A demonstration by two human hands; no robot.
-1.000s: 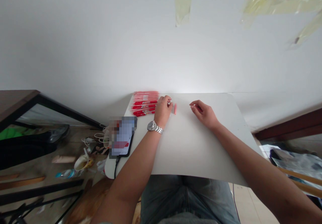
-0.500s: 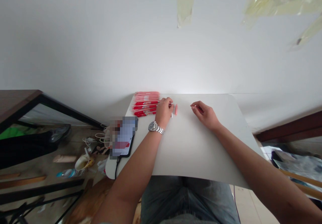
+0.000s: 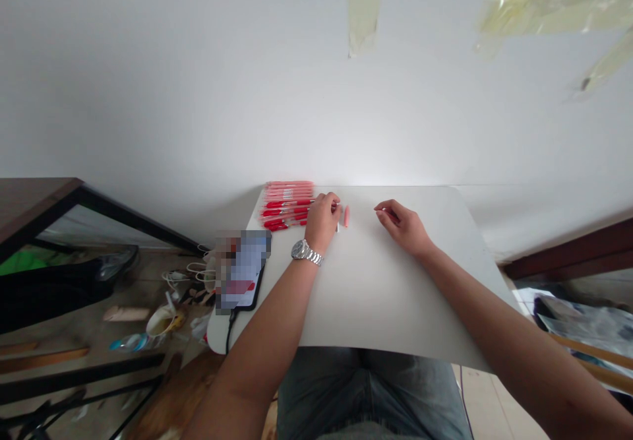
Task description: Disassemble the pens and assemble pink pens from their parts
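Barely moved, the left fingers (image 3: 330, 204) pinch a white stick (image 3: 337, 226) beside a red pen (image 3: 347, 216).

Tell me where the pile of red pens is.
In the head view, the pile of red pens lies at the far left corner of the white tabletop, just beyond the left hand and above the phone.

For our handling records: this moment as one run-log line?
left hand: beside red pens | right hand: curled | pink pen part: between hands, on white board
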